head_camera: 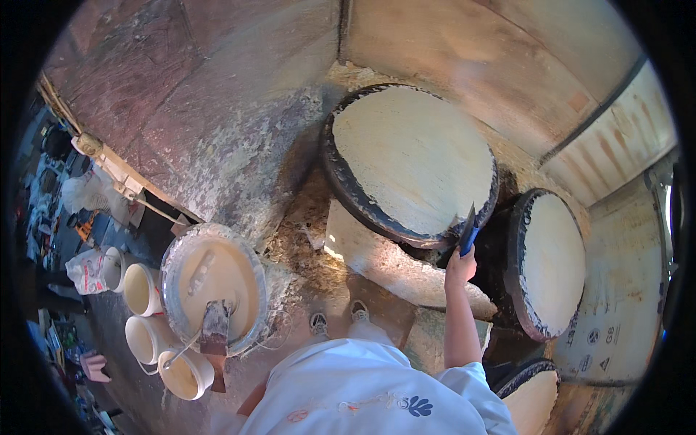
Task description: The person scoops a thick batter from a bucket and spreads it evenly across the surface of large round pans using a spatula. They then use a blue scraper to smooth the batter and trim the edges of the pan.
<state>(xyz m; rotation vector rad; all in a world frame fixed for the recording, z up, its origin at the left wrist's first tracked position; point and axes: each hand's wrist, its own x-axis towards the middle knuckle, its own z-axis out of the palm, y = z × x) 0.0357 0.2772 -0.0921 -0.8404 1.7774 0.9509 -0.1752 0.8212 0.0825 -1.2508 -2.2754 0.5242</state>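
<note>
My right hand (461,266) grips the blue handle of a knife-like scraper (468,231). Its pointed metal blade reaches up over the near right rim of a large round drum-shaped form (413,157). The form's top is pale and smooth, and its dark rim has ragged white bits along it. Whether the blade touches the surface cannot be told. My left hand is out of view; only part of the left forearm shows beside my white shirt. To the left stands a big tub of beige slurry (239,272) with a wide brush (215,331) lying across its edge.
Another dark-rimmed round form (552,266) leans at the right, with a third (533,399) below it. Several white buckets (187,375) stand left of the tub. Stained boards (244,98) rise behind. A pink stool (94,366) and plastic bags (92,193) are at far left.
</note>
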